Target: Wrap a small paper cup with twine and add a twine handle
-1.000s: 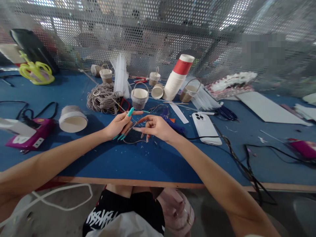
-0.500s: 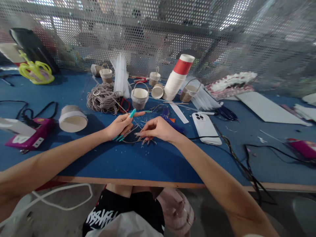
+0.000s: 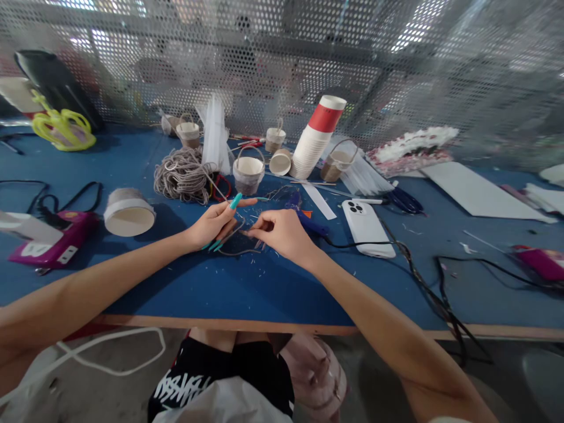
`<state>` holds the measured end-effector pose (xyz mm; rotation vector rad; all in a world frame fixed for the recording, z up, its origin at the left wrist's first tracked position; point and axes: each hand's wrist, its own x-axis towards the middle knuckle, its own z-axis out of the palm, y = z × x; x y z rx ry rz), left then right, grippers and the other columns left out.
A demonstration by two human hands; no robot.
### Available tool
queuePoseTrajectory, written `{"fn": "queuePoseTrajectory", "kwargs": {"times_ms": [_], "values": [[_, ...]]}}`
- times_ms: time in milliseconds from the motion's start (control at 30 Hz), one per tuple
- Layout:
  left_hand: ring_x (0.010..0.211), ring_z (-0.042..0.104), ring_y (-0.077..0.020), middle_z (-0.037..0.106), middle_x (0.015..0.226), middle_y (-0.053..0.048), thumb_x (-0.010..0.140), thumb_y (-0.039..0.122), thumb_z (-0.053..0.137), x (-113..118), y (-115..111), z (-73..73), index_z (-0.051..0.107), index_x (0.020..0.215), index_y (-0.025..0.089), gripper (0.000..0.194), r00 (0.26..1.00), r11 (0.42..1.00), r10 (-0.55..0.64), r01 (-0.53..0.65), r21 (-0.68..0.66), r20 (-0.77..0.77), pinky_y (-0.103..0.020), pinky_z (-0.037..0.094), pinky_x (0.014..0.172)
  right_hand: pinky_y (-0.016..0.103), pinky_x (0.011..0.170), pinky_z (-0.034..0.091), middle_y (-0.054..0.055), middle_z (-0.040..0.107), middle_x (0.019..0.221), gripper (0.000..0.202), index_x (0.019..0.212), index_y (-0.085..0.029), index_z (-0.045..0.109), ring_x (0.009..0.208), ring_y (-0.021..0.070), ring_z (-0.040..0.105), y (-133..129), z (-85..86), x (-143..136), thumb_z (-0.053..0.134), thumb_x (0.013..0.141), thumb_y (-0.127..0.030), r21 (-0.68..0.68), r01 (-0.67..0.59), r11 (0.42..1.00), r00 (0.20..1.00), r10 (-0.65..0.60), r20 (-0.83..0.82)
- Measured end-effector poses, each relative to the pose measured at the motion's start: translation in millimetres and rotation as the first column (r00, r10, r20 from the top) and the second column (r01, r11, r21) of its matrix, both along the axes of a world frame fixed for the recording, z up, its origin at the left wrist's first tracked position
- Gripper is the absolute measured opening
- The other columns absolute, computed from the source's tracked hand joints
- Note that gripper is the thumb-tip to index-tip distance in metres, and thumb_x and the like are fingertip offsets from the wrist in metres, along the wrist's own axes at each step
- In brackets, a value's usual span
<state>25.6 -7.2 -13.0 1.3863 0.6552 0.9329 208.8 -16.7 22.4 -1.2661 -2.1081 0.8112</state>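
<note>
Two bare hands meet over the middle of the blue table (image 3: 185, 288), a little back from its near edge. The left hand (image 3: 214, 226) has its thumb and forefinger pinched on a thin strand of twine (image 3: 240, 251), its long teal nails pointing toward the far edge, and the strand loops down onto the tabletop just beneath both hands. The right hand (image 3: 282, 234) curls its fingers inward and nips the same strand just beside the left fingertips; the exact pinch point is too small to make out. Behind the left hand, toward the far edge, lies a loose coil of twine (image 3: 183, 175), and beside it stands a small twine-wrapped cup with a handle (image 3: 248, 174). A leaning stack of paper cups (image 3: 315, 141) rises farther back. A white phone (image 3: 368, 228) lies face down to the right of the right hand, and a wrapped cup (image 3: 128, 212) lies on its side near the left edge.
</note>
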Motion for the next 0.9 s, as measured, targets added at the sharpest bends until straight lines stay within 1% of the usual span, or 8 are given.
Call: {"fn": "queuePoseTrajectory", "kwargs": {"times_ms": [100,200,300,367,433,567,733,900], "values": [[0.028,0.027,-0.0057,0.033,0.033,0.011,0.091,0.047,0.040,0.0,1.5,-0.6,0.041,0.135,0.007,0.059,0.999,1.000,-0.005,0.005,-0.002,0.036,-0.016,0.031,0.034,0.026,0.053,0.049,0.004,0.067,0.059,0.029,0.063,-0.015,0.065,0.051,0.0119,0.061,2.9,1.2,1.8,0.074,0.066,-0.042,-0.217,-0.088,0.972,0.989,0.059,-0.136],[0.028,0.027,-0.0056,0.034,0.033,0.012,0.090,0.048,0.043,-0.7,2.2,-1.0,0.041,0.135,0.006,0.061,0.998,1.000,-0.015,0.016,-0.017,0.055,-0.017,0.032,0.034,0.023,0.050,0.052,0.006,0.071,0.068,0.035,0.073,-0.013,0.068,0.050,0.0108,0.063,6.9,6.8,5.9,0.071,0.067,-0.048,-0.446,-0.216,0.868,0.962,0.111,-0.250],[0.027,0.026,-0.0055,0.034,0.033,0.012,0.090,0.047,0.044,-1.6,2.0,-1.4,0.043,0.134,0.007,0.060,0.999,0.999,-0.028,0.029,-0.028,0.047,-0.017,0.033,0.034,0.022,0.049,0.053,0.006,0.072,0.068,0.037,0.075,-0.012,0.070,0.048,0.0103,0.063,8.7,11.7,8.5,0.073,0.065,-0.047,-0.546,-0.275,0.791,0.952,0.145,-0.269],[0.028,0.027,-0.0055,0.034,0.034,0.012,0.090,0.047,0.042,-1.9,1.8,-1.4,0.043,0.134,0.007,0.059,0.999,0.999,-0.035,0.036,-0.027,0.032,-0.017,0.033,0.034,0.021,0.049,0.054,0.005,0.069,0.060,0.035,0.070,-0.011,0.069,0.047,0.0108,0.064,8.6,11.5,8.5,0.075,0.064,-0.045,-0.568,-0.273,0.776,0.955,0.146,-0.260],[0.028,0.027,-0.0055,0.035,0.034,0.011,0.091,0.047,0.041,-2.0,1.4,-0.9,0.042,0.135,0.008,0.059,0.999,0.999,-0.039,0.039,-0.024,0.018,-0.017,0.033,0.034,0.022,0.049,0.054,0.004,0.067,0.054,0.034,0.065,-0.011,0.068,0.048,0.0119,0.064,8.4,8.5,7.5,0.076,0.062,-0.044,-0.566,-0.241,0.788,0.960,0.109,-0.256],[0.029,0.027,-0.0058,0.035,0.034,0.011,0.091,0.048,0.039,-1.3,0.5,1.2,0.041,0.135,0.007,0.060,0.999,0.999,-0.033,0.033,-0.020,0.000,-0.017,0.033,0.036,0.023,0.048,0.055,0.004,0.068,0.056,0.032,0.062,-0.012,0.065,0.050,0.0136,0.066,8.4,0.7,5.2,0.080,0.057,-0.039,-0.523,-0.153,0.839,0.968,0.020,-0.251],[0.031,0.028,-0.0063,0.038,0.034,0.010,0.091,0.048,0.040,-0.4,-0.2,2.4,0.041,0.135,0.006,0.061,1.000,1.000,-0.025,0.025,-0.002,-0.008,-0.018,0.031,0.037,0.024,0.048,0.054,0.005,0.066,0.055,0.030,0.061,-0.013,0.064,0.051,0.0152,0.066,5.2,-1.7,3.3,0.077,0.062,-0.040,-0.410,-0.069,0.909,0.982,-0.011,-0.189],[0.031,0.028,-0.0068,0.038,0.034,0.009,0.091,0.049,0.040,-0.2,0.0,1.9,0.039,0.136,0.006,0.063,1.000,1.000,-0.018,0.018,-0.012,0.007,-0.018,0.030,0.037,0.026,0.050,0.049,0.004,0.063,0.053,0.034,0.054,-0.016,0.059,0.050,0.0145,0.063,-0.4,-0.9,0.6,0.074,0.065,-0.045,-0.189,-0.030,0.981,0.996,0.013,-0.092]]}}
